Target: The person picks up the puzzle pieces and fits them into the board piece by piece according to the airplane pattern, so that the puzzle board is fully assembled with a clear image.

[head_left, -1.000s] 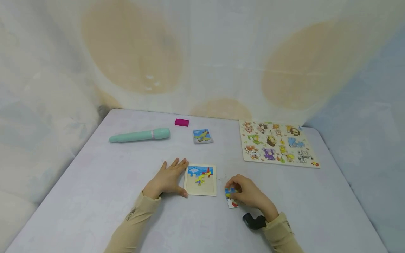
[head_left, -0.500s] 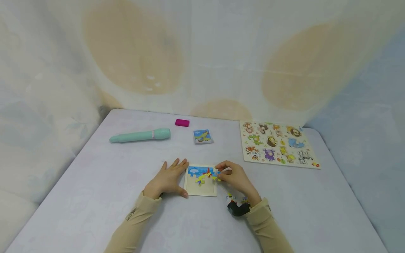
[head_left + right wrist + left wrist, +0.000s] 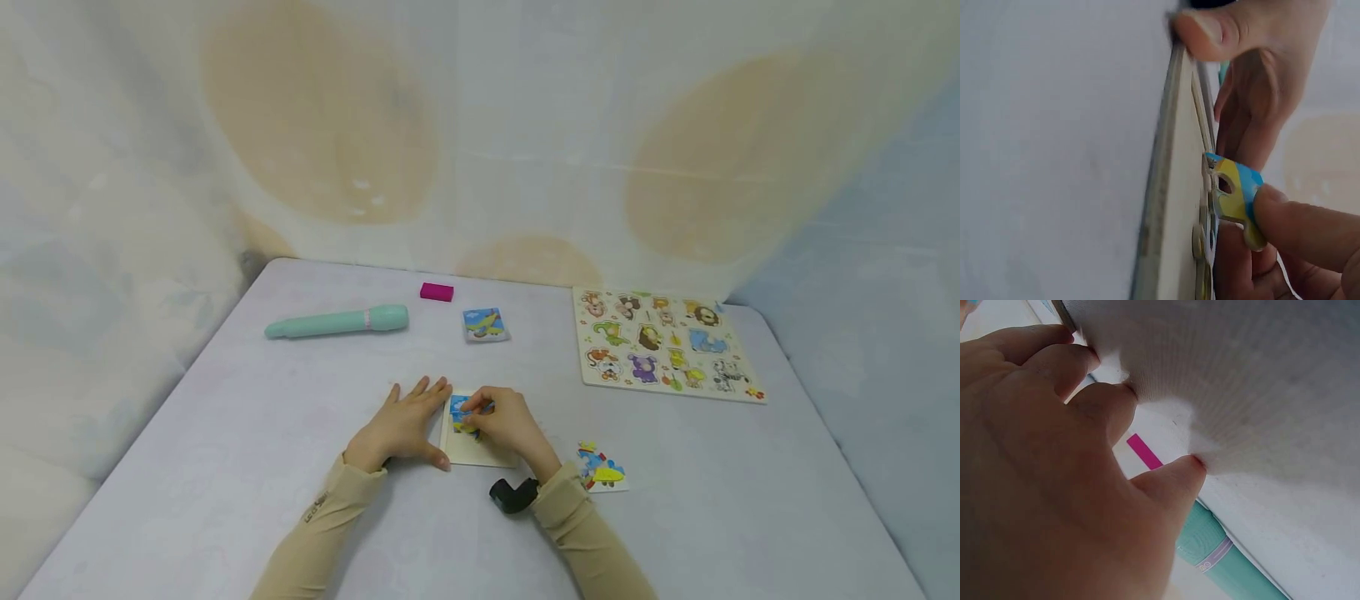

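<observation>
A small square wooden jigsaw tray [image 3: 480, 455] lies in the middle of the table, partly filled with blue and yellow pieces. My left hand [image 3: 401, 425] rests flat with fingers spread along the tray's left side, its thumb against the frame in the right wrist view. Over the tray, my right hand [image 3: 512, 423] pinches a blue and yellow jigsaw piece [image 3: 1232, 194] between thumb and fingers. The piece stands tilted, its lower edge close against the pieces in the tray. From the head view, the right hand covers much of the picture.
Several loose jigsaw pieces [image 3: 602, 471] lie right of the tray, near the right sleeve. Behind it are a packaged airplane puzzle [image 3: 485, 324], a magenta block [image 3: 437, 292] and a teal pen-shaped tube [image 3: 337, 322]. An animal puzzle board [image 3: 667, 346] lies at the back right.
The right hand has taken a jigsaw piece from the loose pieces on the right and carried it left over the tray. The left hand has stayed at the tray's side.
</observation>
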A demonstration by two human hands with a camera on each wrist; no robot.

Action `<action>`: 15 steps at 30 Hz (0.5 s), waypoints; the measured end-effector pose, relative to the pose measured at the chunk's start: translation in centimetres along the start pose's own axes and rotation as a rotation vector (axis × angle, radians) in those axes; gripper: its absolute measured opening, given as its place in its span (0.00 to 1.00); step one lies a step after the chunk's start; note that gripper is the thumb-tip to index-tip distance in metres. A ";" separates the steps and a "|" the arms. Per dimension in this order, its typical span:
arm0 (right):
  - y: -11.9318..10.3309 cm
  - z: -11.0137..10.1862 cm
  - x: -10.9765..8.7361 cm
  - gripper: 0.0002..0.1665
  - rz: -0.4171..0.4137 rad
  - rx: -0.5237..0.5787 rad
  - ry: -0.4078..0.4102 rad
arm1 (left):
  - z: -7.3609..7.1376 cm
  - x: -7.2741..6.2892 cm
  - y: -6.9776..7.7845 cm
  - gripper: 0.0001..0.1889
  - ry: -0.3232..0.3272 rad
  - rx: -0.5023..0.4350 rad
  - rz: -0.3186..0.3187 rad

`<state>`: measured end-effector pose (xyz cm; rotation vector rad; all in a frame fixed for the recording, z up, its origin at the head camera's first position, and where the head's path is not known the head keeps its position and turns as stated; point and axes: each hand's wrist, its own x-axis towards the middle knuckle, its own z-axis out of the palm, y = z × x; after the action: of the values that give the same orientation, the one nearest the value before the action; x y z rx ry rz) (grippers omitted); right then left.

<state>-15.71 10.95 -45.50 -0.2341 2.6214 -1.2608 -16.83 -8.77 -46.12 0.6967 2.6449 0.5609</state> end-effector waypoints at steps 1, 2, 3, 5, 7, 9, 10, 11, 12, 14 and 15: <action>0.0 0.2 0.0 0.04 0.006 -0.002 -0.001 | 0.0 0.0 0.0 0.61 0.001 -0.002 0.000; 0.0 0.3 0.1 0.04 0.010 0.000 0.000 | 0.0 0.0 0.0 0.61 0.001 -0.001 0.000; 0.0 0.5 0.1 0.04 0.008 0.003 0.003 | 0.0 0.0 0.0 0.61 0.001 0.001 0.000; -0.1 0.6 0.1 0.04 -0.002 0.006 0.011 | 0.0 0.0 0.0 0.61 0.003 0.005 -0.001; -0.1 0.8 0.1 0.04 -0.005 -0.006 0.020 | 0.0 0.0 0.0 0.61 0.005 0.010 -0.002; -0.2 1.0 0.1 0.04 -0.011 -0.052 0.028 | 0.0 -0.1 -0.1 0.61 0.006 0.008 0.000; -0.3 1.0 0.1 0.03 -0.013 -0.083 0.030 | 0.0 -0.1 0.0 0.61 0.006 0.005 0.001; -0.4 1.1 0.1 0.03 -0.007 -0.113 0.032 | 0.0 -0.1 0.0 0.61 0.007 0.002 0.001; -0.4 1.2 0.1 0.03 -0.007 -0.143 0.031 | 0.0 -0.1 0.0 0.61 0.007 0.000 0.003; -0.5 1.2 0.2 0.02 -0.012 -0.195 0.024 | -0.1 -0.1 0.0 0.61 0.007 -0.003 0.004; -0.6 1.2 0.3 0.03 -0.013 -0.203 0.021 | -0.1 -0.1 0.0 0.61 0.008 -0.005 0.004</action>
<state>-15.59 9.59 -45.81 -0.2724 2.7710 -1.0049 -16.74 -8.84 -45.99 0.7003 2.6488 0.5729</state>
